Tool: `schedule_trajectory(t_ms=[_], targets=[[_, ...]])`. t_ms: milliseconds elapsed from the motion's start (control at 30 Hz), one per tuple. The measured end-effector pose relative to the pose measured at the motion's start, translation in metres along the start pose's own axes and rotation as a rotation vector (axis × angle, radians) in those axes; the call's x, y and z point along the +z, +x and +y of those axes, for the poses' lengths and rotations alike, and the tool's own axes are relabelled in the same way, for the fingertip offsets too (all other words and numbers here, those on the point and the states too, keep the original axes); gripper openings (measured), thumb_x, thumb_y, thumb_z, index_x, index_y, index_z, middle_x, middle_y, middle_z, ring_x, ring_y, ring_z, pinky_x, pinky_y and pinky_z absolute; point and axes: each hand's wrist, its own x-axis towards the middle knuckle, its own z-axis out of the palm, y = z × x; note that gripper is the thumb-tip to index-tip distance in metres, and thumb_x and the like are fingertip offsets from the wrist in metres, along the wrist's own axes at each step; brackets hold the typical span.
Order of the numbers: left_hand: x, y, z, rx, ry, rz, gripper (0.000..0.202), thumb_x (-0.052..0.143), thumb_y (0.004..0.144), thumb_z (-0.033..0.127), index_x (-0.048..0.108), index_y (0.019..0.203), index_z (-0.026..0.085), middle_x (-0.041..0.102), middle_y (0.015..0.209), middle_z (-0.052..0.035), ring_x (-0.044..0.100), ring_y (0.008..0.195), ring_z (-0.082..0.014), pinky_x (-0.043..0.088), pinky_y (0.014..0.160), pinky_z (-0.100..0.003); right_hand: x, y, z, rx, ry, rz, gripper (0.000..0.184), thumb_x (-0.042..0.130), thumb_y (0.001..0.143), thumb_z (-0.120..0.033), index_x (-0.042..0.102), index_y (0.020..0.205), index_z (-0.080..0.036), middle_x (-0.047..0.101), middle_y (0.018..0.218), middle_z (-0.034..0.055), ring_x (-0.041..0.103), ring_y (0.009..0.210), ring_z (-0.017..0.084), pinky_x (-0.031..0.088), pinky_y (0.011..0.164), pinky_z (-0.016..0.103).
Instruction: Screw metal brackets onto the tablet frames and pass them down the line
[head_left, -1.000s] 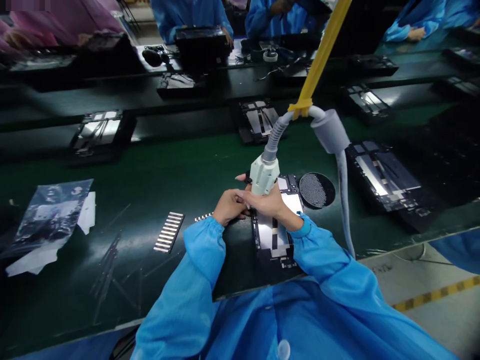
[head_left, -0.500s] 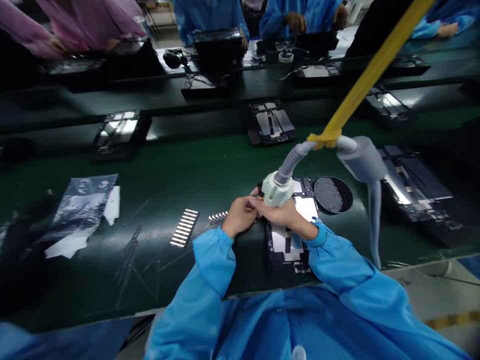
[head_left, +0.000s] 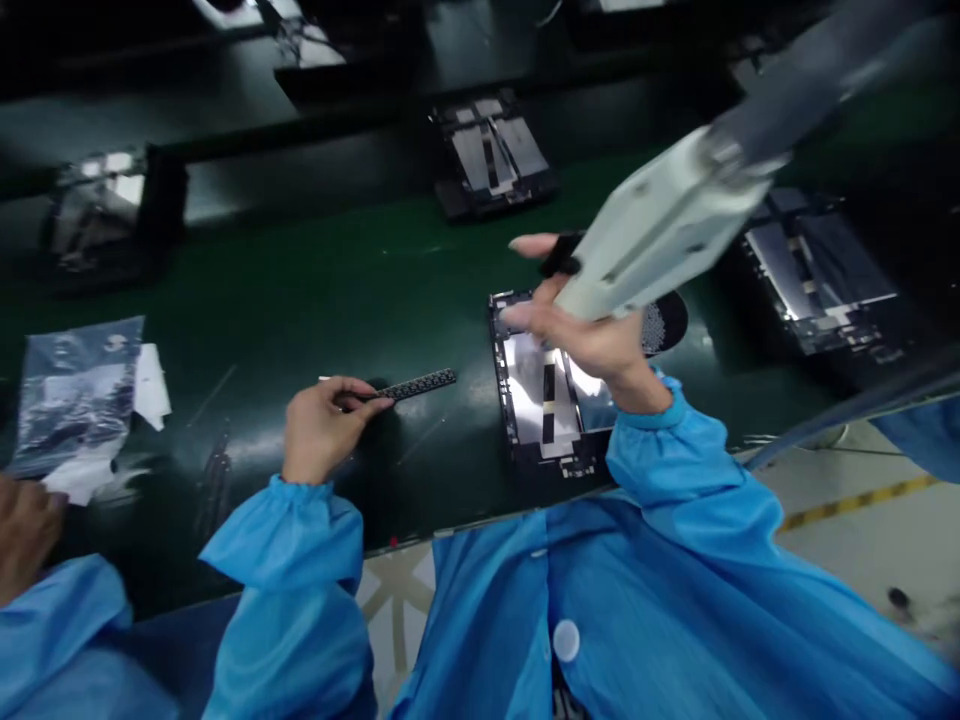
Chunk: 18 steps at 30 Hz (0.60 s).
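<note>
My left hand [head_left: 324, 428] is closed in a pinch on the near end of a dark perforated strip [head_left: 420, 385], which lies on the green belt left of the opened tablet. My right hand [head_left: 592, 340] is wrapped round a pale grey electric screwdriver [head_left: 660, 230], lifted and tilted above the opened tablet [head_left: 536, 385]. The tablet's inside shows shiny metal plates and a dark frame. A round black dish of small screws [head_left: 664, 320] sits just behind my right hand, partly hidden by the tool.
More opened tablets lie on the green belt [head_left: 300, 290]: one at the back middle [head_left: 491, 150], one at right [head_left: 817, 265], one at far left [head_left: 97, 205]. A plastic bag with white paper [head_left: 75, 395] lies at left. Another person's hand [head_left: 26, 530] and blue sleeve show at lower left.
My left hand has moved left off the tablet and pinched the perforated strip. My right hand has lifted the screwdriver up off the tablet. The view has dropped and shifted.
</note>
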Motion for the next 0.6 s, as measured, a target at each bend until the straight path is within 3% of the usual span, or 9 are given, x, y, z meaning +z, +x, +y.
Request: schedule_trajectory(t_ms=[167, 267, 333, 467, 600], targets=[[-0.009, 0.004, 0.018, -0.098, -0.208, -0.172, 0.042, 0.079, 0.042, 0.043, 0.068, 0.074, 0.019, 0.07, 0.069, -0.0022, 0.064, 0.07, -0.018, 0.05, 0.068, -0.027, -0.077, 0.001, -0.005, -0.119, -0.059, 0.142, 0.045, 0.081, 0.069, -0.027, 0.064, 0.111, -0.024, 0.057, 0.05, -0.0089, 0.05, 0.039, 0.011, 0.046, 0.044, 0.027], [-0.018, 0.011, 0.023, -0.117, -0.065, -0.211, 0.044, 0.074, 0.038, 0.053, 0.072, 0.071, 0.024, 0.072, 0.067, -0.0015, 0.065, 0.069, -0.0215, 0.047, 0.059, -0.027, -0.116, 0.0, 0.004, -0.087, -0.047, 0.192, 0.045, 0.08, 0.069, -0.032, 0.062, 0.109, -0.025, 0.055, 0.045, -0.0112, 0.047, 0.034, 0.01, 0.045, 0.039, 0.027], [-0.02, 0.017, 0.023, -0.094, 0.063, -0.193, 0.039, 0.067, 0.04, 0.061, 0.071, 0.063, 0.03, 0.072, 0.063, 0.002, 0.064, 0.066, -0.0227, 0.044, 0.053, -0.027, -0.133, 0.0, 0.013, -0.039, -0.08, 0.252, 0.038, 0.08, 0.067, -0.039, 0.061, 0.097, -0.025, 0.052, 0.044, -0.011, 0.047, 0.034, 0.011, 0.046, 0.038, 0.028], [-0.019, 0.027, 0.027, 0.003, 0.27, -0.091, 0.025, 0.06, 0.043, 0.062, 0.066, 0.05, 0.039, 0.069, 0.058, 0.0115, 0.064, 0.064, -0.0232, 0.043, 0.054, -0.027, -0.14, 0.003, 0.03, 0.067, -0.09, 0.408, 0.034, 0.079, 0.064, -0.044, 0.055, 0.08, -0.025, 0.048, 0.043, -0.0097, 0.049, 0.037, 0.013, 0.049, 0.043, 0.033], [-0.022, 0.028, 0.037, 0.02, 0.397, -0.078, 0.022, 0.058, 0.043, 0.064, 0.064, 0.045, 0.042, 0.067, 0.054, 0.0116, 0.064, 0.065, -0.0257, 0.045, 0.054, -0.029, -0.131, 0.004, 0.039, 0.107, -0.052, 0.442, 0.031, 0.077, 0.064, -0.039, 0.056, 0.08, -0.023, 0.05, 0.041, -0.009, 0.049, 0.036, 0.013, 0.047, 0.043, 0.032]])
